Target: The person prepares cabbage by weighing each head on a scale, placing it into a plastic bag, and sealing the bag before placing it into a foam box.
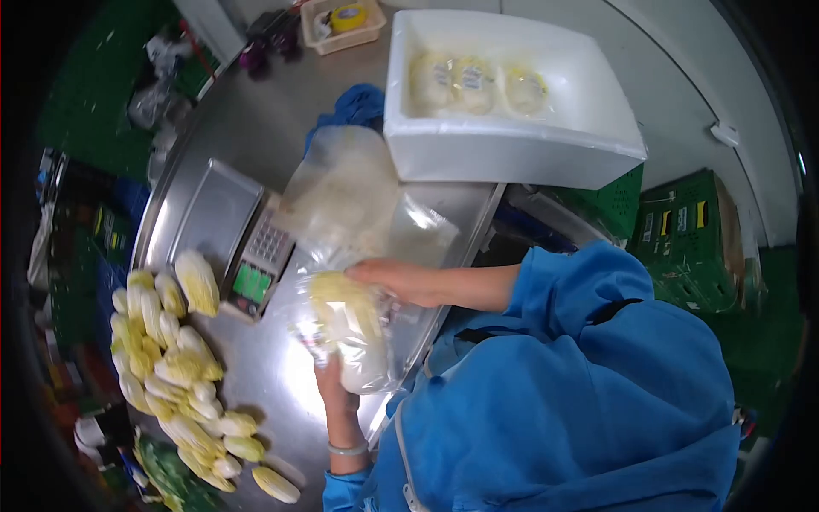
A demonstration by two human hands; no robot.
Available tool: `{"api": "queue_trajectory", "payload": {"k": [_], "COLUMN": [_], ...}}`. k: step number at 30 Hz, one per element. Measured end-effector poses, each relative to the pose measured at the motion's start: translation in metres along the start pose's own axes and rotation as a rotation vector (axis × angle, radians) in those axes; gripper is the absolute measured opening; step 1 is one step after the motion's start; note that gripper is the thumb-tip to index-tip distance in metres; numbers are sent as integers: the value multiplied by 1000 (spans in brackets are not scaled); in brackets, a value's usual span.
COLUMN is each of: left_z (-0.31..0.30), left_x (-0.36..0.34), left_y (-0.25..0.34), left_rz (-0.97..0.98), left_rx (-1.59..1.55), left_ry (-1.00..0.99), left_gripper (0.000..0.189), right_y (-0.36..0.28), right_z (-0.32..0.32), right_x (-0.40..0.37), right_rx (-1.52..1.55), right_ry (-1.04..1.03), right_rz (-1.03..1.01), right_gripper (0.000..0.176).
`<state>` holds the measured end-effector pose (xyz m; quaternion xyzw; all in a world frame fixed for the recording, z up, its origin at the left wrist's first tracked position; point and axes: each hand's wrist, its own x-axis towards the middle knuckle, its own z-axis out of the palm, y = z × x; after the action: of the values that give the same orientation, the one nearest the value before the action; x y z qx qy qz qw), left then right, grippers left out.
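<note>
A clear plastic bag with pale yellow-white cabbage (350,320) inside lies between my two hands. My left hand (335,386), with a bracelet on its wrist, grips the bag's lower end. At the upper end, my right hand (394,280) is closed on the bag, its fingertips against the plastic. Flat clear bags (345,183) lie just beyond. To the left is a heap of loose small cabbages (171,350), beside a scale (209,218) with a keypad and a green display.
A white foam box (512,149) at the top holds several wrapped cabbages (469,84). Near it are a blue cloth (358,104) and a small tray (371,34) with yellow tape. The steel table (256,358) has a raised edge. Green crates (687,239) stand at the right.
</note>
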<state>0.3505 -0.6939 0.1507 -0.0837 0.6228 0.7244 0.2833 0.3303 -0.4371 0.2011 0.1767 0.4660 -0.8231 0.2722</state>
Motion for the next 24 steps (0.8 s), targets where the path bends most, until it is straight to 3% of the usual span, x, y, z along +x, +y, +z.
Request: {"api": "queue_trajectory", "payload": {"k": [2, 3, 4, 6, 7, 8, 10, 12, 14, 15, 17, 19, 21, 23, 24], "left_z": [66, 94, 120, 154, 165, 190, 245, 247, 239, 238, 223, 207, 182, 150, 134], "left_x": [4, 15, 23, 50, 64, 80, 85, 102, 117, 122, 130, 138, 136, 134, 134], "left_y": [49, 52, 55, 50, 46, 51, 100, 100, 88, 82, 60, 37, 12, -8, -17], "left_rz": [62, 87, 112, 235, 337, 440, 616, 565, 422, 375, 286, 201, 129, 153, 158], "left_rx": [-461, -434, -404, 138, 405, 279, 219, 352, 412, 362, 259, 211, 207, 295, 339], "left_ry": [-50, 8, 69, -31, -76, -139, -364, -271, -134, -36, 31, 103, 208, 417, 523], "left_gripper": [48, 49, 50, 57, 64, 69, 76, 56, 44, 30, 22, 17, 15, 20, 22], "right_y": [-25, -38, -41, -47, -99, -118, -156, -195, -212, -211, -193, -168, -159, -135, -152], "right_z": [-17, -24, -35, -58, -69, -95, -169, -231, -298, -331, -399, -461, -470, -522, -478], "right_x": [-15, -28, -31, -28, -65, -79, -113, -158, -185, -193, -197, -187, -172, -155, -149], "right_rx": [80, -61, -229, -558, -371, -79, -189, -411, -784, -861, -1013, -1020, -584, -333, -38], "right_ry": [-64, -130, -16, 226, 119, 90, 356, 765, 1281, 1378, 1554, 1558, 1448, 1201, 1190], "right_rz": [-208, -308, -409, -611, -566, -569, -678, -857, -736, -641, -440, -247, -237, -375, -386], "right_gripper": [80, 87, 88, 92, 96, 89, 80, 87, 85, 86, 87, 88, 84, 86, 72]}}
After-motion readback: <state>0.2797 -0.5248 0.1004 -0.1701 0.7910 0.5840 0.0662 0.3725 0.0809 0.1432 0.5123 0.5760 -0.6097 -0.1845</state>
